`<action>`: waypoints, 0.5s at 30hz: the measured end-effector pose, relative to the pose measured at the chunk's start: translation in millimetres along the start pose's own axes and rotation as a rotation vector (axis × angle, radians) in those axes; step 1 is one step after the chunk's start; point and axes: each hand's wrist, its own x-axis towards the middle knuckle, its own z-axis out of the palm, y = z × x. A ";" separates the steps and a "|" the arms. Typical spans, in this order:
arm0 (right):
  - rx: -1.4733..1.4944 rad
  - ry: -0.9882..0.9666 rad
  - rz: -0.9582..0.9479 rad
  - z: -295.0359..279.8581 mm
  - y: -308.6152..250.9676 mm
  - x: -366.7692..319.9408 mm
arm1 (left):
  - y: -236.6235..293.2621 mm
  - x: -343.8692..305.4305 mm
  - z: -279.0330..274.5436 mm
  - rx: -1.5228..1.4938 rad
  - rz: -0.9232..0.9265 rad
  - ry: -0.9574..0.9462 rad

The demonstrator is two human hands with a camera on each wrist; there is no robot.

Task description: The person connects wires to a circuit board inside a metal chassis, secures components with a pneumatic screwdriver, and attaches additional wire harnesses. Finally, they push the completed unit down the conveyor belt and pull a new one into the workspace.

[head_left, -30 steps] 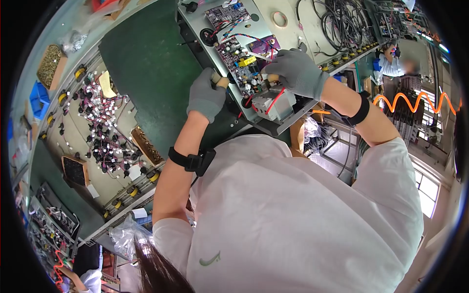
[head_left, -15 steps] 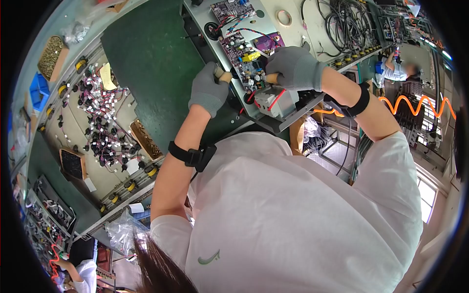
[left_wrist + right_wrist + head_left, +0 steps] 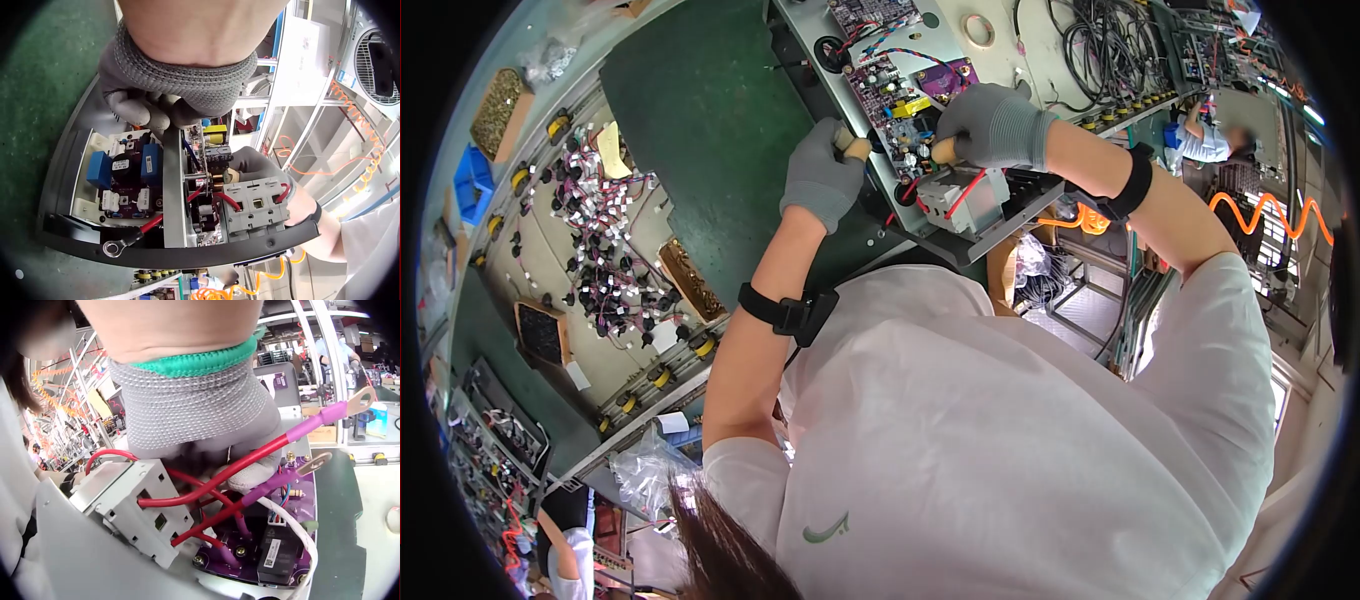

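Note:
An electronics chassis (image 3: 1000, 222) holds a populated circuit board (image 3: 887, 100), a purple board (image 3: 945, 80) and a grey block (image 3: 968, 200) with red cables (image 3: 215, 478) ending in ring lugs. My gloved left hand (image 3: 820, 178) grips the upper edge of the upright metal plate (image 3: 174, 187), its curled fingers on one side. Across the plate, my gloved right hand (image 3: 1000, 128) reaches in beside the grey block, a fingertip (image 3: 230, 177) near brass-coloured posts. Whether it pinches something there I cannot tell. In the right wrist view, red cables cross in front of its fingers.
The chassis stands on a green mat (image 3: 710, 120). Coiled black cables (image 3: 1100, 60) and a roll of tape (image 3: 978, 31) lie beyond it. Leftward are piled connectors with wires (image 3: 610, 240) and a box of small parts (image 3: 690, 278). An orange coiled hose (image 3: 1270, 212) hangs at the right.
My right hand has shifted slightly away from the chassis's near edge. The white strip beside its fingers a second ago no longer shows in the head view. My left hand stays at the plate.

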 end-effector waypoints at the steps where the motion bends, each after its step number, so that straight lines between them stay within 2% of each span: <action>1: 0.012 0.013 -0.023 -0.5 2.6 0.7 | 0.6 0.1 -0.6 0.001 -0.003 0.000; 8: 0.070 0.090 -0.088 8.7 12.4 4.7 | 0.7 2.0 -0.5 0.052 -0.014 -0.020; 11: 0.050 -0.045 -0.022 0.4 7.6 11.0 | 0.3 4.6 0.3 0.059 0.000 -0.023; 15: 0.161 -0.035 -0.102 4.1 14.1 12.4 | -8.0 7.3 0.2 0.018 -0.014 -0.064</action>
